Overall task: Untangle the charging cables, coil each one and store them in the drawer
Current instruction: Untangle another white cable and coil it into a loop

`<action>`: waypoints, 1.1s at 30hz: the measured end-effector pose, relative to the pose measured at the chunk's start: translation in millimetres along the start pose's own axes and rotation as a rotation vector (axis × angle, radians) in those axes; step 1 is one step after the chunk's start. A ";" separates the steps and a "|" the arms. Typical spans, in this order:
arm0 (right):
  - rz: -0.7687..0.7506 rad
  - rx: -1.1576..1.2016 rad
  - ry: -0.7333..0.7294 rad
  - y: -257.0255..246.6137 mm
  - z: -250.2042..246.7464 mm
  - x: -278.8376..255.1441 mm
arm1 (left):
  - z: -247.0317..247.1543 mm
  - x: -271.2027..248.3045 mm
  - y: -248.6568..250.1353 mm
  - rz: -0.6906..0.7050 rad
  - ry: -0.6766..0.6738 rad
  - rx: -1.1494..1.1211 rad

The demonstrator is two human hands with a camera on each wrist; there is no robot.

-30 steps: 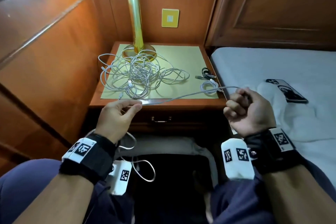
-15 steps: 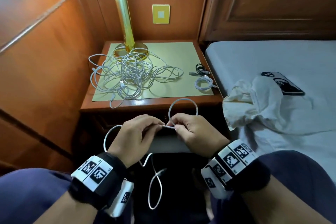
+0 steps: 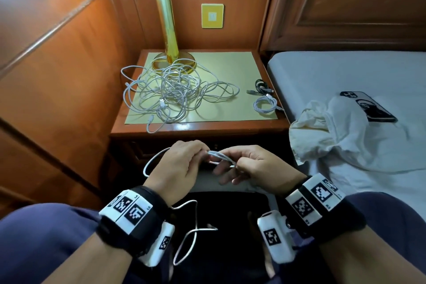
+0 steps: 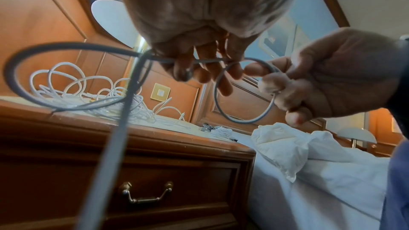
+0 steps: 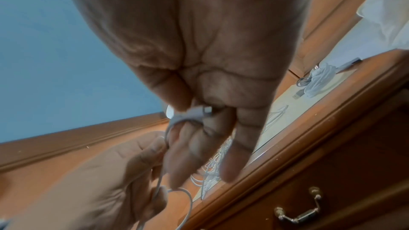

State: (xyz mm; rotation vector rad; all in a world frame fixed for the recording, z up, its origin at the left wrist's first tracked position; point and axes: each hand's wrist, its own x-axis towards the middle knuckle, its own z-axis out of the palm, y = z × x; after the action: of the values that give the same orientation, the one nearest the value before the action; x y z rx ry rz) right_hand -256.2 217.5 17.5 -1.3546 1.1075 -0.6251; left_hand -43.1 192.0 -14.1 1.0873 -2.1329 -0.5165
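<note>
Both hands hold one white cable (image 3: 220, 157) low in front of the nightstand. My left hand (image 3: 182, 163) pinches the cable, and its slack (image 3: 193, 233) hangs down between my knees. My right hand (image 3: 249, 166) pinches the plug end (image 5: 199, 111) and a small loop (image 4: 243, 92) of the same cable. A tangle of white cables (image 3: 175, 92) lies on the nightstand top (image 3: 230, 127). Two coiled cables, one white (image 3: 265, 104) and one black (image 3: 262, 85), lie at its right edge. The drawer (image 4: 143, 190) below is closed, with a brass handle (image 5: 298, 211).
A gold lamp (image 3: 168, 37) stands at the back of the nightstand. To the right is a bed (image 3: 345, 71) with a crumpled white cloth (image 3: 334, 138) and a phone (image 3: 368, 106). Wooden panelling (image 3: 57, 76) closes off the left side.
One second ago my hands were apart with the cable stretched between them. They have come together low in front of the drawer, and the loop over my right hand has flattened between the fingers.
</note>
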 end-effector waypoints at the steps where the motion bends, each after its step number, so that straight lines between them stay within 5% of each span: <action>1: -0.008 -0.002 -0.028 0.5 -0.1 -0.2 | -0.8 0.2 -0.1 -0.022 0.037 -0.020; 7: -0.081 0.086 -0.038 -0.4 1.6 -3.9 | -4.3 3.6 9.6 -0.230 0.054 -0.241; 11: -0.174 -0.308 0.286 4.2 4.2 -2.5 | -5.9 4.4 22.3 -0.339 0.060 -0.378; 14: -0.211 -0.348 0.454 7.6 9.1 1.9 | -6.9 4.8 32.6 -0.392 0.006 -0.485; 24: -0.141 -0.180 0.396 4.4 7.4 1.9 | -5.4 9.4 13.7 -0.154 0.243 -0.236; 29: -0.195 -0.240 0.580 7.0 0.2 -0.1 | -7.6 11.3 15.2 -0.066 0.250 -0.179; 33: -0.184 -0.218 0.346 -4.7 -0.5 -6.9 | -4.9 9.0 21.7 0.037 0.220 -0.113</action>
State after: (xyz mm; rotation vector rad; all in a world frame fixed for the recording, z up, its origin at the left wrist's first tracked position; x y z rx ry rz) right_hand -258.4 222.5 23.9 -1.5873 1.3675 -0.9188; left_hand -55.3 196.8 6.0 0.9922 -1.9052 -0.4713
